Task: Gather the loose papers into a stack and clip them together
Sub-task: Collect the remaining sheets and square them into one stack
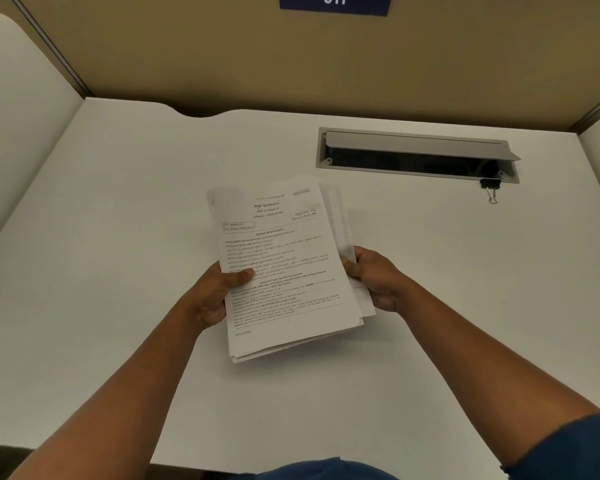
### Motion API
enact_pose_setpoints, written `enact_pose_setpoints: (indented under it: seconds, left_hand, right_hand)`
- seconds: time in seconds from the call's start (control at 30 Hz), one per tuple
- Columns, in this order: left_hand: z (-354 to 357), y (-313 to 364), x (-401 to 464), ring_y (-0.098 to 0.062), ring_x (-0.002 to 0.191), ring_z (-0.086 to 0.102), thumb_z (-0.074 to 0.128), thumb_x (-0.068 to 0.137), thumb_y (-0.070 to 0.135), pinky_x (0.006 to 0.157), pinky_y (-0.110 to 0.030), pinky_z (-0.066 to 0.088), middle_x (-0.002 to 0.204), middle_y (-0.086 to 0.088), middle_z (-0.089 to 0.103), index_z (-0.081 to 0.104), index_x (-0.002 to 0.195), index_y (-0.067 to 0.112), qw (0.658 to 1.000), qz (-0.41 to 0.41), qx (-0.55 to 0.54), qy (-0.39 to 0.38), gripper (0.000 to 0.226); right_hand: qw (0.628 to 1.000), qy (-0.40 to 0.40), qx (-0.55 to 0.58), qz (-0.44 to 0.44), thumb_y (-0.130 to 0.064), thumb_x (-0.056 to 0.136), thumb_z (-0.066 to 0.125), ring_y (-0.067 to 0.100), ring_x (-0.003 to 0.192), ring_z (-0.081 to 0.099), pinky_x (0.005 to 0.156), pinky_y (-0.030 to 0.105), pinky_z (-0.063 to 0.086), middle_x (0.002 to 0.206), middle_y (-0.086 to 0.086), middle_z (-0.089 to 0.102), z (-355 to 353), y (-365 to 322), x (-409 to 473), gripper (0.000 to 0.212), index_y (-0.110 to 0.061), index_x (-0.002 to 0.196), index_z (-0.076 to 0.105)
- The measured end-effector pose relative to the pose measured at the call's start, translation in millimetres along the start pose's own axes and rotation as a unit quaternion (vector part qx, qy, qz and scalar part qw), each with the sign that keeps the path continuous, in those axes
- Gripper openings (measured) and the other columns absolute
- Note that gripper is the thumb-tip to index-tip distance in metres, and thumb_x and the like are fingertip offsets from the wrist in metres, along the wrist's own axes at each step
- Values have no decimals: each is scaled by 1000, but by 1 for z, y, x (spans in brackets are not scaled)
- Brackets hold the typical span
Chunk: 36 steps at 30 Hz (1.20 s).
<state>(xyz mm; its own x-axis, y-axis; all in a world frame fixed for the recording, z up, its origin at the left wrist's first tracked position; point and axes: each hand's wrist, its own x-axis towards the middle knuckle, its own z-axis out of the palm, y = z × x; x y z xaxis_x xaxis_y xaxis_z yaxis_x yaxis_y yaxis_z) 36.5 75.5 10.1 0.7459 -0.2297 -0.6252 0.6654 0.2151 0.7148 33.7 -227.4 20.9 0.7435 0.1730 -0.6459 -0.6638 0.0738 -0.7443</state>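
Observation:
A stack of printed papers (284, 265) is held above the middle of the white desk, its sheets slightly fanned and uneven at the right and bottom edges. My left hand (219, 292) grips the stack's left edge, thumb on the top page. On the opposite side, my right hand (374, 278) holds the right edge with fingers curled under it. A black binder clip (490, 188) with silver handles lies on the desk at the far right, apart from both hands, just below the cable tray.
The white desk (118, 237) is bounded by tan partition walls at the back and white side panels. A grey cable tray (416, 154) with its lid open is set into the desk at the back right. A blue number sign (335, 3) hangs on the back wall.

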Motion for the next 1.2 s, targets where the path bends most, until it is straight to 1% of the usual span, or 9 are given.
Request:
enact_pose_setpoints:
  seconds: [0.3, 0.37, 0.47, 0.57, 0.63, 0.7, 0.8, 1.07, 1.2]
  left_hand:
    - [8, -8, -13, -34, 117, 67, 68, 91, 1, 87, -47, 60, 132, -10, 67, 46, 144, 21, 997, 39, 66, 25, 60]
    - [10, -9, -16, -31, 118, 66, 69, 90, -1, 86, -44, 61, 133, -5, 66, 38, 147, 26, 994, 59, 85, 34, 70]
    - [14, -13, -20, -28, 115, 67, 69, 90, -2, 85, -45, 62, 130, -3, 66, 39, 146, 27, 992, 81, 81, 52, 70]
    - [19, -17, -24, -32, 116, 67, 72, 88, 0, 89, -48, 60, 129, -7, 68, 48, 140, 19, 991, 89, 87, 49, 60]
    - [25, -18, -27, -30, 111, 69, 72, 87, -3, 82, -43, 62, 124, -6, 69, 51, 134, 17, 989, 95, 94, 65, 54]
    - [27, -17, -29, -34, 110, 70, 71, 88, -4, 83, -47, 62, 123, -10, 71, 53, 133, 14, 992, 87, 62, 67, 52]
    - [25, -16, -34, -40, 116, 67, 71, 89, 5, 96, -60, 54, 130, -18, 68, 57, 138, 11, 999, 37, -18, -5, 51]
    - [31, -16, -46, -40, 119, 66, 61, 91, 0, 95, -57, 55, 130, -19, 68, 62, 134, 9, 995, -47, -24, -85, 44]
    - [35, -17, -44, -38, 116, 68, 59, 94, -2, 91, -52, 58, 131, -18, 68, 62, 133, 10, 998, -24, -19, -50, 41]
  right_hand:
    - [1000, -23, 6, 0, -10, 101, 55, 34, 114, 68, 103, 58, 50, 121, 11, 73, 11, 14, -27, 30, -16, 128, 65]
    - [999, -20, 35, 10, -25, 105, 50, 34, 116, 67, 106, 58, 47, 124, 11, 72, 12, 17, -32, 30, -18, 129, 65]
    - [994, -41, 94, 36, -61, 102, 31, 32, 119, 66, 106, 54, 48, 129, 9, 69, 14, 21, -37, 59, -22, 134, 63]
    - [999, -29, 46, 4, -36, 100, 59, 28, 115, 68, 98, 48, 55, 133, 9, 66, 20, 27, -40, 41, -19, 137, 55]
    - [1000, -13, 4, -15, -4, 94, 67, 27, 113, 68, 91, 42, 59, 133, 8, 66, 21, 33, -42, 51, -16, 140, 48]
    - [1000, -7, 0, -21, 7, 92, 64, 25, 112, 68, 85, 36, 61, 129, 4, 68, 20, 36, -44, 58, -17, 142, 46]
    - [999, -16, 23, -26, 9, 92, 63, 25, 113, 69, 85, 36, 60, 128, 3, 69, 15, 37, -50, 60, -20, 142, 48]
    - [998, -56, 16, -32, 9, 91, 62, 35, 116, 67, 98, 53, 55, 133, 9, 66, 8, 25, -65, 59, -19, 141, 48]
    - [990, -69, 120, -22, -23, 97, 60, 39, 122, 62, 106, 57, 46, 137, 18, 62, 3, 21, -70, 45, -11, 140, 54]
